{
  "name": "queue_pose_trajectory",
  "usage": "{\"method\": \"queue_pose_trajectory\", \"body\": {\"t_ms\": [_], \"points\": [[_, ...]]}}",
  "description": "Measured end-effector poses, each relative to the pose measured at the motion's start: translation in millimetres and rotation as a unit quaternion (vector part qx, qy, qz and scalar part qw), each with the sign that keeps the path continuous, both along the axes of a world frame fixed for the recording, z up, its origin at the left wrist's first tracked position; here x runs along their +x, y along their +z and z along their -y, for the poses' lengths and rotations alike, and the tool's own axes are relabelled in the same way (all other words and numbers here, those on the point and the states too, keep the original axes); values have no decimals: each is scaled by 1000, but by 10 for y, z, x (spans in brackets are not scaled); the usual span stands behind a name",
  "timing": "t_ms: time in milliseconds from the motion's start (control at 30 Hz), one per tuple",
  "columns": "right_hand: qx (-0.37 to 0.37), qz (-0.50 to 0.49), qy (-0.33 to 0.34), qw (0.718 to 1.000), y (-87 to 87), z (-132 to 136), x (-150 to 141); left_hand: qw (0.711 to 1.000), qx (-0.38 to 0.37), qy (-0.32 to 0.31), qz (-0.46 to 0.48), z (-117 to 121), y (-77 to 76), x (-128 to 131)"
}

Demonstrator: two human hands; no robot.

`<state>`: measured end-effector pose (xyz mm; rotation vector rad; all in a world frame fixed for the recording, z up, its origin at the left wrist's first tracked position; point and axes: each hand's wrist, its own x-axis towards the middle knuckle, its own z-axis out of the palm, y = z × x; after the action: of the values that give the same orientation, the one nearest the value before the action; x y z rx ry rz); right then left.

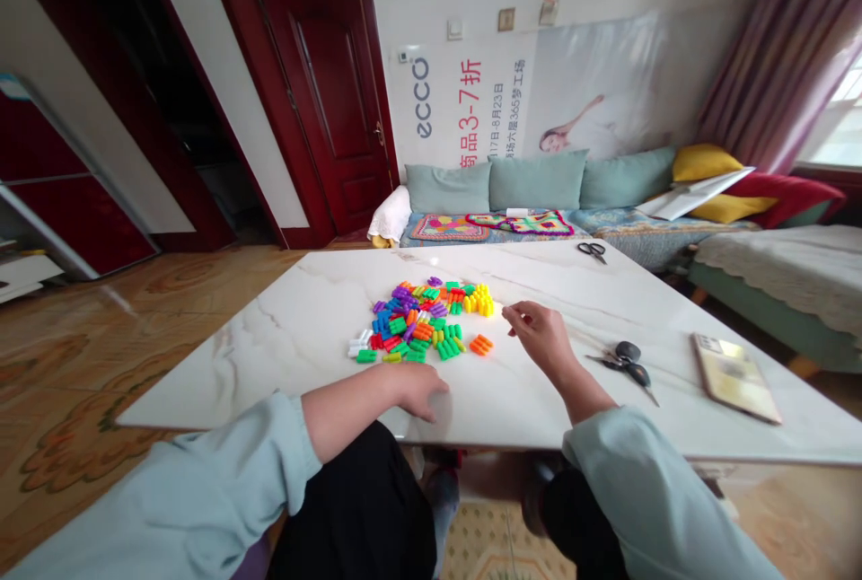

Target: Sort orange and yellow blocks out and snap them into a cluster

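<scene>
A heap of small plastic building pieces (408,315) in many colours lies on the white marble-patterned table (283,311). At its right end the yellow pieces (479,300) are gathered, and a few orange pieces (480,345) sit apart, closer to me. My right hand (539,333) hovers just right of the yellow ones, thumb and fingertips pinched together; whatever is between them is too small or hidden to make out. My left hand (423,390) rests low at the table's near side, fingers stretched out, just in front of the green pieces (450,344), holding nothing visible.
Black-handled scissors (628,363) lie right of my right hand, with a gold phone (737,375) beyond them. Another pair of scissors (593,250) rests at the far table edge. Behind the table stands a sofa with pale green cushions (537,180).
</scene>
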<state>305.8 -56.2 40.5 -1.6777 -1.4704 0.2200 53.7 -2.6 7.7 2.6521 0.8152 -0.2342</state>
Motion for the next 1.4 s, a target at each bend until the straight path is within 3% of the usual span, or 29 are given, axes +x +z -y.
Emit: {"method": "queue_pose_trajectory", "body": {"t_ms": [100, 167, 300, 433, 567, 700, 933, 1200, 1300, 1400], "points": [[-18, 31, 11, 999, -34, -30, -13, 999, -14, -51, -6, -92, -20, -35], [-33, 47, 19, 998, -64, -70, -17, 998, -11, -22, 54, -101, -148, -122], [-76, 56, 26, 995, -152, -178, 43, 980, -4, 57, 192, 6, -545, -248], [-139, 54, 21, 989, -318, -304, 215, 958, 53, 124, 252, 153, -788, -133], [-223, 72, 23, 972, -532, -441, 323, 942, 80, 182, 270, 184, -790, 59], [-265, 112, 46, 957, -682, -558, 150, 927, 73, 205, 305, 146, -778, 129], [-329, 204, 60, 920, -669, -619, -296, 905, 101, 226, 347, 125, -782, 143], [-321, 201, 34, 925, -738, -600, -244, 926, 159, 191, 284, -367, -800, 484], [-312, 194, 30, 929, -731, -614, -248, 918, 157, 188, 312, -504, -829, 552], [-301, 188, 33, 934, -717, -640, -281, 890, 137, 205, 383, -589, -819, 582]]}}
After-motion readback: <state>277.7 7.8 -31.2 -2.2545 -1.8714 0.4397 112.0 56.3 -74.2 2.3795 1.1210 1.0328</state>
